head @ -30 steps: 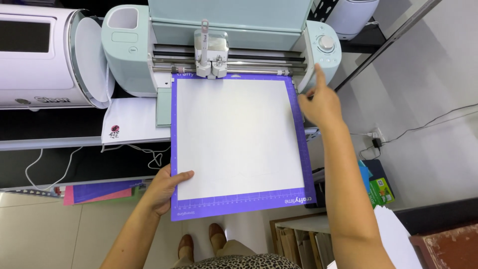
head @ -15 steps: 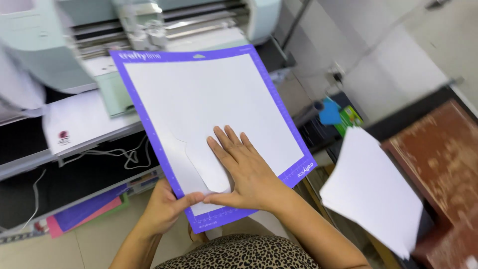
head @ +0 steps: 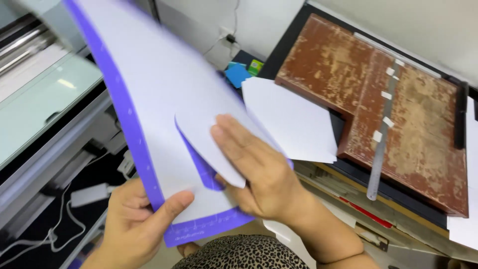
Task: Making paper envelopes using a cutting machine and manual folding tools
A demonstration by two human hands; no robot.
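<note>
A purple cutting mat (head: 130,129) covered by a white sheet (head: 164,94) is tilted in front of me. My left hand (head: 137,219) grips the mat's lower edge, thumb on top. My right hand (head: 259,174) pinches a cut white paper piece (head: 209,137) that curls up off the mat, leaving bare purple beneath it.
A worn brown board (head: 398,104) with a metal ruler (head: 381,144) lies on a dark table at right, with a loose white sheet (head: 294,119) at its left edge. A cutting machine (head: 35,84) stands at left, cables below it.
The mat has come out of the cutting machine and swung right and closer to me. My right hand went from flat on the sheet to lifting a cut piece off it.
</note>
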